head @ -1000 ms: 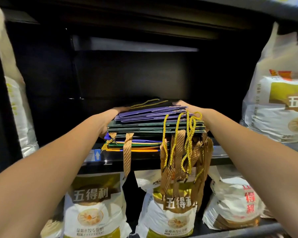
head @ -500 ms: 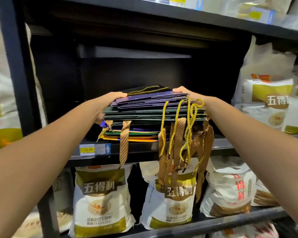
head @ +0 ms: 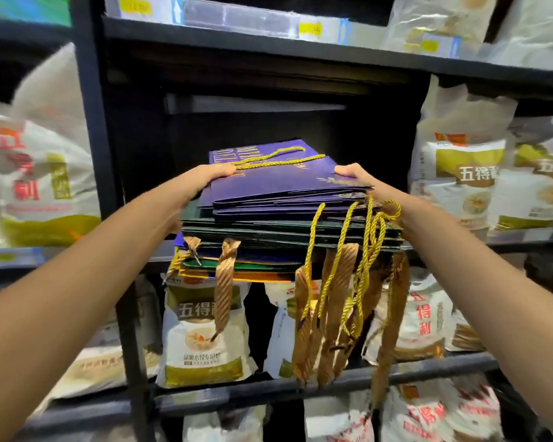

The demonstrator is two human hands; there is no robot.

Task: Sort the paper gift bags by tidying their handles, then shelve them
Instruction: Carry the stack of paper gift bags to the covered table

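— Purple paper bags point(head: 278, 183) are topping the stack point(head: 284, 231), which both hands are holding level in front of the dark shelf point(head: 160, 250).
— Which grip is doing what?
— Left hand point(head: 201, 183) is clamping the nine o'clock side, right hand point(head: 361, 181) the three o'clock side, thumbs on top. The opening is lying at twelve o'clock; handles point(head: 342, 301) are dangling at six.

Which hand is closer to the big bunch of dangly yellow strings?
Right. The right hand grips the stack's edge just above the yellow cord handles; the left hand holds the opposite side.
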